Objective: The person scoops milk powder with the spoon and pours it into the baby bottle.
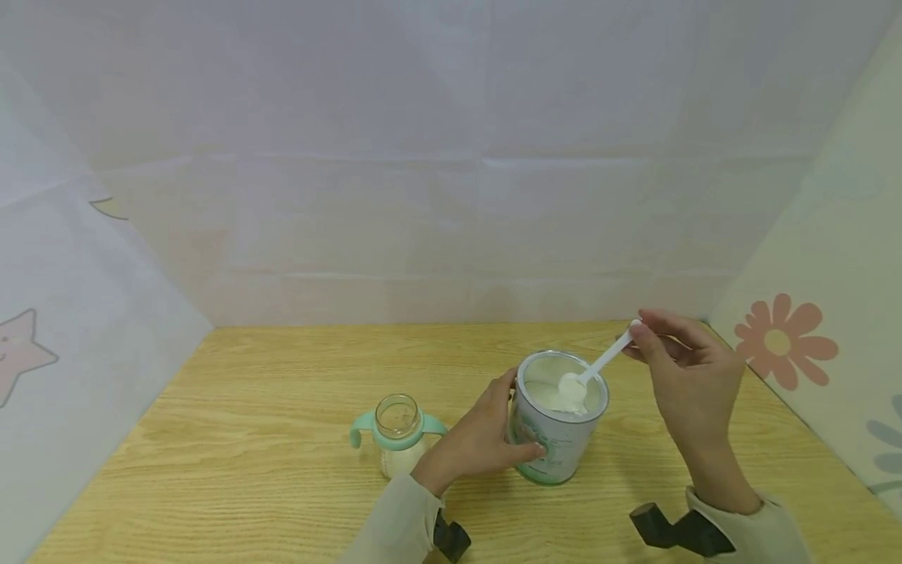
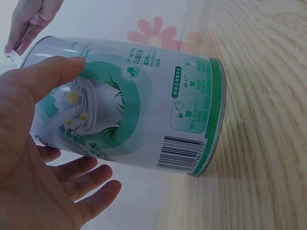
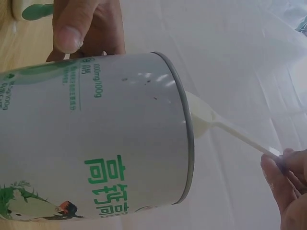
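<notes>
A white and green milk powder can (image 1: 564, 442) stands lidless on the table, with pale powder (image 1: 546, 395) inside. My left hand (image 1: 479, 442) holds it from the left side, thumb across the printed front (image 2: 108, 110) and the other fingers round the back. Between thumb and fingers, my right hand (image 1: 694, 384) pinches the handle end of a white scoop (image 1: 607, 356). The scoop's bowl (image 3: 200, 115) is at the can's mouth, heaped with powder in the head view. Left of the can is a baby bottle (image 1: 399, 446) with mint-green handles, uncapped and holding a whitish content.
The wooden table (image 1: 247, 439) meets a pale cloth backdrop (image 1: 437, 235) at the back. Cloth side panels flank it, the right one printed with a flower (image 1: 778, 341), the left with a star (image 1: 21, 348).
</notes>
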A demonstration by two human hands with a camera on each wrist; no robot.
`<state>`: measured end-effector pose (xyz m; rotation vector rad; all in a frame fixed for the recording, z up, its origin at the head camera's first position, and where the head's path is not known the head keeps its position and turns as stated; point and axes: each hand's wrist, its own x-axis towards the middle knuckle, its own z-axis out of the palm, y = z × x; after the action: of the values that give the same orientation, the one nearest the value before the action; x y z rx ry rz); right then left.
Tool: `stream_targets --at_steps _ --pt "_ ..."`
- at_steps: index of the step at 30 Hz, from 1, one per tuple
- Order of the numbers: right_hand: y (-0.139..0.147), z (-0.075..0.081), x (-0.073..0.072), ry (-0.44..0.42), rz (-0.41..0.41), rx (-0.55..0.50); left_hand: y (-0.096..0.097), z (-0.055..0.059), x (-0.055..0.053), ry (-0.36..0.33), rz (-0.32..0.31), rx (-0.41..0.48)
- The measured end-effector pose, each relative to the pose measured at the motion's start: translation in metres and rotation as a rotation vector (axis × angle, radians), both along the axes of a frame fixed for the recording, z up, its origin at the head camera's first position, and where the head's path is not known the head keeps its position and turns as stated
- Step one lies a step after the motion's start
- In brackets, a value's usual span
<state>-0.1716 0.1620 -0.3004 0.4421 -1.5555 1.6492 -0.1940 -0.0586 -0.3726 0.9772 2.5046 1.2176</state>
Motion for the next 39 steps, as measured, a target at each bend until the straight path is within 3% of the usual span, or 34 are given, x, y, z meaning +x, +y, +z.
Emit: stream_targets --at_steps 6,11,25,31,39 --pt "-0.004 -0.002 0.0 0.037 0.0 0.016 0.0 -0.001 0.0 0.014 0.0 0.001" --pt "-0.006 -0.003 0.001 0.016 -0.023 0.066 0.0 -0.001 0.0 0.019 -0.003 0.004" --pt "-0.007 -0.002 0.002 0.008 0.009 0.051 -0.005 0.002 0.0 0.01 0.031 -0.018" --pt "-0.009 0.0 0.005 -0.061 -0.028 0.036 -0.009 0.002 -0.001 -0.019 0.041 -0.018" --pt "-0.014 0.001 0.002 -0.059 0.018 0.009 -0.018 0.005 -0.002 0.028 0.064 -0.044"
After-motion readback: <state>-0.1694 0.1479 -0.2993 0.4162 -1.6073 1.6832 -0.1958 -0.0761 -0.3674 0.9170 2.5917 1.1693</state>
